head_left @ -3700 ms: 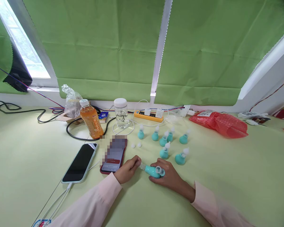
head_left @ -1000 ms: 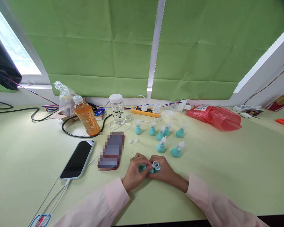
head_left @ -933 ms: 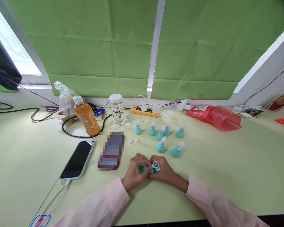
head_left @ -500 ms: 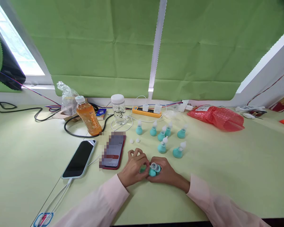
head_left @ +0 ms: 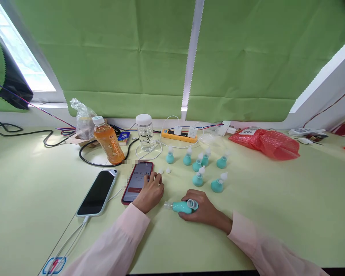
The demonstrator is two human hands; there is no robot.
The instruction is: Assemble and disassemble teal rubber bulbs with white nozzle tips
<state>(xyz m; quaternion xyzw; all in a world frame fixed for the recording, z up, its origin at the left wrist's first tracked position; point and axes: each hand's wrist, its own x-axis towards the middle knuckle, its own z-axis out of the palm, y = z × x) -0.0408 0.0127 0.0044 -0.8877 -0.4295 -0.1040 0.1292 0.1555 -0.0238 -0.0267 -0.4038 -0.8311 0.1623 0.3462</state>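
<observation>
My right hand (head_left: 202,210) is closed round a teal squeeze bulb (head_left: 181,207) with a clear nozzle, which lies on its side on the pale green table (head_left: 276,199) pointing left. My left hand (head_left: 150,191) has left the bulb and rests with curled fingers by the right edge of a red-cased phone (head_left: 138,186) whose screen shows a timer. Two small white caps (head_left: 164,171) lie just beyond that hand. Several teal bulbs (head_left: 198,178) with white tips stand upright behind my hands.
A dark-screened phone (head_left: 97,192) on a white cable lies at left. At the back stand an orange drink bottle (head_left: 108,140), a clear jar (head_left: 145,132), an orange power strip (head_left: 179,136) and a red plastic bag (head_left: 266,142). Black cable loops lie far left.
My left hand let go of the teal bulb and moved up-left to the red-cased phone. The bulb with its clear nozzle now shows, held by my right hand alone.
</observation>
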